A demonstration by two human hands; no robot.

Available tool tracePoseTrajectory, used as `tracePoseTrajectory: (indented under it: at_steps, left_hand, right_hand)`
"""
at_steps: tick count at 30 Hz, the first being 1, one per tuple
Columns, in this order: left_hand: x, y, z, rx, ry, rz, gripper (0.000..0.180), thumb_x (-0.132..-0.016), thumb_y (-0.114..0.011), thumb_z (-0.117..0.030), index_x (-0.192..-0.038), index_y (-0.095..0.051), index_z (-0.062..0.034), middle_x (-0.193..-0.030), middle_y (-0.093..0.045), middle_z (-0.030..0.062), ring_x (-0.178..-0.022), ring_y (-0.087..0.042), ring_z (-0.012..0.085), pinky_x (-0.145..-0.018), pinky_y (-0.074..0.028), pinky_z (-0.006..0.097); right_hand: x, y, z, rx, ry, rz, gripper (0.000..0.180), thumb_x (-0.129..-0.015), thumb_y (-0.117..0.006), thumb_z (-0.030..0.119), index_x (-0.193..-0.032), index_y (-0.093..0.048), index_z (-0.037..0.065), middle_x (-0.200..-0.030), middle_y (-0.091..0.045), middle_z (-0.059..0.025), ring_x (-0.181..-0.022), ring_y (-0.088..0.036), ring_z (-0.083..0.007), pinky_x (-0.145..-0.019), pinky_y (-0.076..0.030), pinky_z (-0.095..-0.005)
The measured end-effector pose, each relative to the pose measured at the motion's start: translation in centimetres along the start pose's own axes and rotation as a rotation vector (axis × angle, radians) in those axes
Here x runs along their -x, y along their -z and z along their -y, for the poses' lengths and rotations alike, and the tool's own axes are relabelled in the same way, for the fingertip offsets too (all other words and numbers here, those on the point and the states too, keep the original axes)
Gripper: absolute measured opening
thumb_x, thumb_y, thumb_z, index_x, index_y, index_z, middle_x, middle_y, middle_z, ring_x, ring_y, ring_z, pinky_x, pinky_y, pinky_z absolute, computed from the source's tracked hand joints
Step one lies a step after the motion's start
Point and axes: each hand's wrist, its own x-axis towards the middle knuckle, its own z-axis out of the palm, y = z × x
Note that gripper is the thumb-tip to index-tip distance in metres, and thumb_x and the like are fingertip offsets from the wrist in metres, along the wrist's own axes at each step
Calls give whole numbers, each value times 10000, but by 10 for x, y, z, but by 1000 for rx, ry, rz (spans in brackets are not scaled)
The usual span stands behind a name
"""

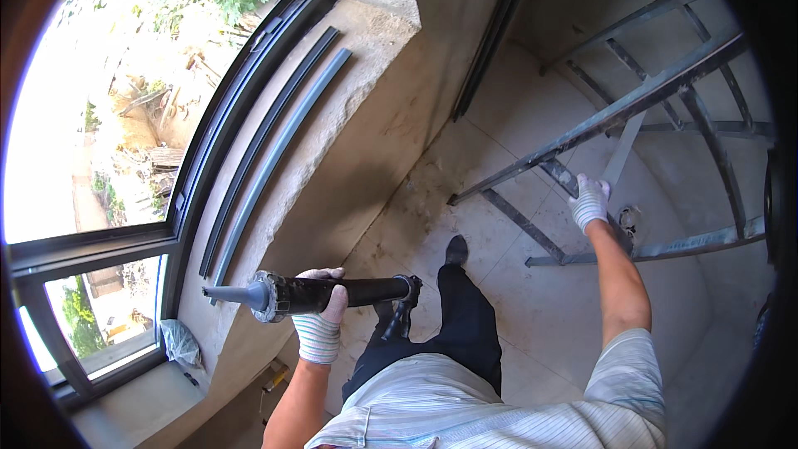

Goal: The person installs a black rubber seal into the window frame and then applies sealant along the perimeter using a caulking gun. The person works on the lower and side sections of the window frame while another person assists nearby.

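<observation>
My left hand [322,320], in a white glove with a striped cuff, is wrapped round the barrel of a black caulking gun [366,290]. The gun lies level across my front, its grey nozzle [238,293] pointing left toward the window sill. Out to the right, my right hand [590,201], gloved too, is closed on a rung of a grey metal stepladder [598,126]. The ladder leans at a slant over the tiled floor. Part of the rung is covered by my fingers.
Along the rough sill [278,158] lie two long dark strips [287,150]. A dark-framed window [179,241] is at the left. A crumpled plastic bag [181,343] sits in the sill's near corner. Below the sill, a small yellow item [274,378] shows near the wall.
</observation>
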Motion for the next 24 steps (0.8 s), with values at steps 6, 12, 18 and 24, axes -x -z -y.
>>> tracePoseTrajectory:
  at_steps: [6,12,18,24]
  left_hand:
    - [30,53,13,22,-21,9,373,-843,-753,-32,-1157,-553,-44,-1093,-687,112,-1048,-659,210,-967,-520,364]
    - [54,127,25,63,-68,117,387,-845,-763,-48,-1165,-547,-41,-1094,-687,110,-1057,-660,208,-993,-509,374]
    - [77,208,32,89,-75,199,388,-840,-780,-74,-1155,-556,-44,-1078,-695,97,-1020,-656,192,-971,-512,359]
    - [101,265,28,43,-32,206,311,-825,-774,-70,-1086,-607,-46,-1032,-704,84,-961,-657,171,-920,-526,346]
  right_hand:
    - [90,-3,67,-8,41,59,559,-775,-812,282,-1257,-617,76,-1114,-699,-138,-1128,-640,-284,-1179,-265,-497]
    - [177,-36,139,5,74,6,500,-784,-791,290,-1223,-643,104,-1152,-699,-102,-1154,-630,-269,-1197,-244,-496]
    - [265,-44,230,8,92,35,492,-792,-781,299,-1223,-643,108,-1156,-703,-115,-1156,-639,-289,-1185,-259,-498]
    - [332,-53,302,27,139,112,514,-792,-782,362,-1227,-656,118,-1138,-713,-105,-1139,-646,-274,-1198,-267,-498]
